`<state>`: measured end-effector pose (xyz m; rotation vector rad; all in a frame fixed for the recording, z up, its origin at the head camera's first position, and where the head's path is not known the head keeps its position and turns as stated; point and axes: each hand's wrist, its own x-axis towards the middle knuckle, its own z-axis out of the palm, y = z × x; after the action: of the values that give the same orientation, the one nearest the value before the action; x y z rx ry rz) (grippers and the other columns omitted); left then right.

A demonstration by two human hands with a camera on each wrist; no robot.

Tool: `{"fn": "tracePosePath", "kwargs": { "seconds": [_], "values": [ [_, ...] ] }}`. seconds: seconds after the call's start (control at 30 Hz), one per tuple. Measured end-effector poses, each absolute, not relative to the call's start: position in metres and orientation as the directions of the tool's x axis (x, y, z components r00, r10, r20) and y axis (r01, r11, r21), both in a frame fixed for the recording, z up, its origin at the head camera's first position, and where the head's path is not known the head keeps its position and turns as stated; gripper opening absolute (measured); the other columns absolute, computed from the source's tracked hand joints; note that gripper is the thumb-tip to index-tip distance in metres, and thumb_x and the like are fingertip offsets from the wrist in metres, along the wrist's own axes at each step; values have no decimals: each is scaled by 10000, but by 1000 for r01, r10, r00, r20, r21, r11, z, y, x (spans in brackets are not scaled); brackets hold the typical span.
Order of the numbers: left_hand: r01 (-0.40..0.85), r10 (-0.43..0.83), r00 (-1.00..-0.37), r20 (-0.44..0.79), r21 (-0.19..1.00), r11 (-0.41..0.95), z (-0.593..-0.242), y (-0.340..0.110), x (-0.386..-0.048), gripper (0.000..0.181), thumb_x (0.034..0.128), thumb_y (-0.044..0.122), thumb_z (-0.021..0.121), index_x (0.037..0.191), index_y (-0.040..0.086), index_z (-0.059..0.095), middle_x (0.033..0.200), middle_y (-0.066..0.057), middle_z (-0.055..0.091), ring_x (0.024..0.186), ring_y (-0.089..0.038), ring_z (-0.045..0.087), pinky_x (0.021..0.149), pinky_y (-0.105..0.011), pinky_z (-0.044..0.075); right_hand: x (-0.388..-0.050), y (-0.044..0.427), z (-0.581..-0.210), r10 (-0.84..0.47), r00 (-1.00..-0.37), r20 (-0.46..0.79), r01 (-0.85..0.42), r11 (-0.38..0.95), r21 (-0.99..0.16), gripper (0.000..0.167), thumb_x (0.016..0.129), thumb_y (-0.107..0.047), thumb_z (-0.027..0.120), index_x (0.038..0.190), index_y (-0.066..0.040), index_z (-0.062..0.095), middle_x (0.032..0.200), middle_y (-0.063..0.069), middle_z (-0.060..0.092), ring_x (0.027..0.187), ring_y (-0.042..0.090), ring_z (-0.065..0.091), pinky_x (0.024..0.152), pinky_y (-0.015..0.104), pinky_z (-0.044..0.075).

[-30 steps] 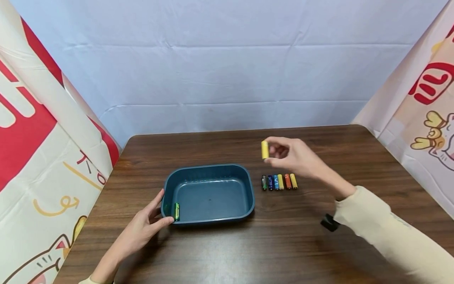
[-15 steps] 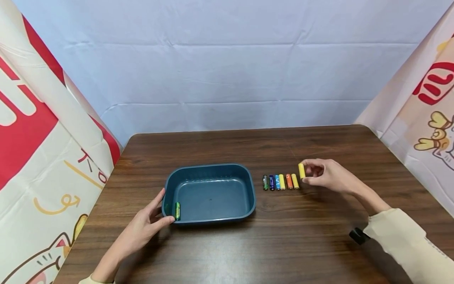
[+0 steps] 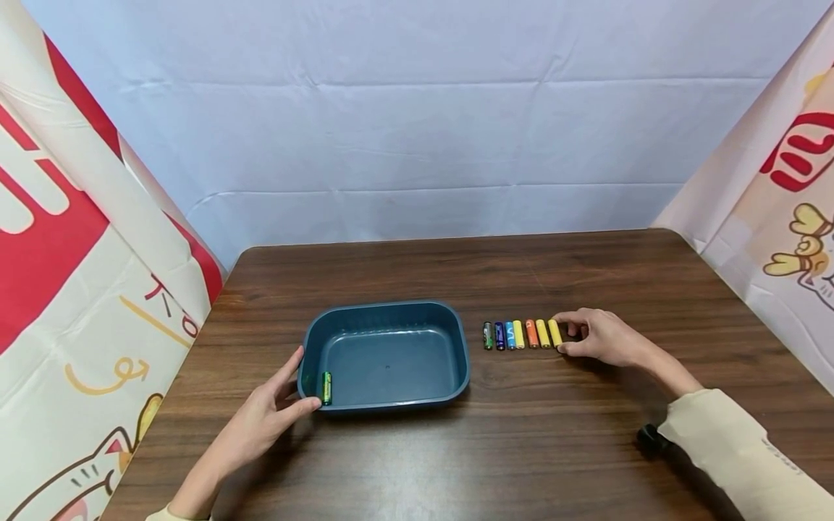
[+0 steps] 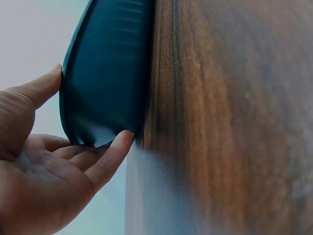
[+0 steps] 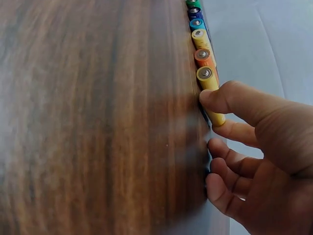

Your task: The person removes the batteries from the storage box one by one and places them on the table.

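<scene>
At the right end of a row of batteries, my right hand point(image 3: 602, 337) pinches a yellow battery point(image 3: 555, 333) between thumb and forefinger. It lies beside another yellow battery point(image 3: 543, 333) and an orange battery point(image 3: 531, 333). The right wrist view shows the thumb over the end of the held yellow battery point(image 5: 217, 117), the other fingers loosely curled. My left hand point(image 3: 257, 420) grips the near left corner of a dark blue plastic basin point(image 3: 456, 347), thumb point(image 4: 46, 88) at the rim and fingers against the outer wall. One green battery point(image 3: 326, 388) rests inside that corner.
Further left in the row lie a yellow battery point(image 3: 518, 334), a light blue battery point(image 3: 510, 335), a dark blue battery point(image 3: 499, 336) and a dark green battery point(image 3: 487, 336). All are on a brown wooden table point(image 3: 417, 463). A white cloth point(image 3: 417, 130) hangs behind it.
My right hand has carried the yellow battery rightward, then lowered it to the table at the right end of the row. My left hand and the basin have stayed in place.
</scene>
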<state>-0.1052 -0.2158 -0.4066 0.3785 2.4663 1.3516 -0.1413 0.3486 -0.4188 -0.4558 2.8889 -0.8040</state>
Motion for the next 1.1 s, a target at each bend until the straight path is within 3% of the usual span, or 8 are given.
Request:
{"fn": "tracePosePath", "kwargs": {
  "seconds": [1.1],
  "values": [
    [67, 355, -923, -151, 843, 534, -407, -215, -105, 869, 1001, 272, 710, 1664, 115, 172, 1621, -277, 320, 1377, -491, 472, 1021, -487, 514, -141, 348, -419, -295, -954, -45, -226, 814, -534, 577, 884, -184, 837, 1332, 93, 602, 910, 2, 564, 738, 120, 467, 669, 278, 395]
  ]
}}
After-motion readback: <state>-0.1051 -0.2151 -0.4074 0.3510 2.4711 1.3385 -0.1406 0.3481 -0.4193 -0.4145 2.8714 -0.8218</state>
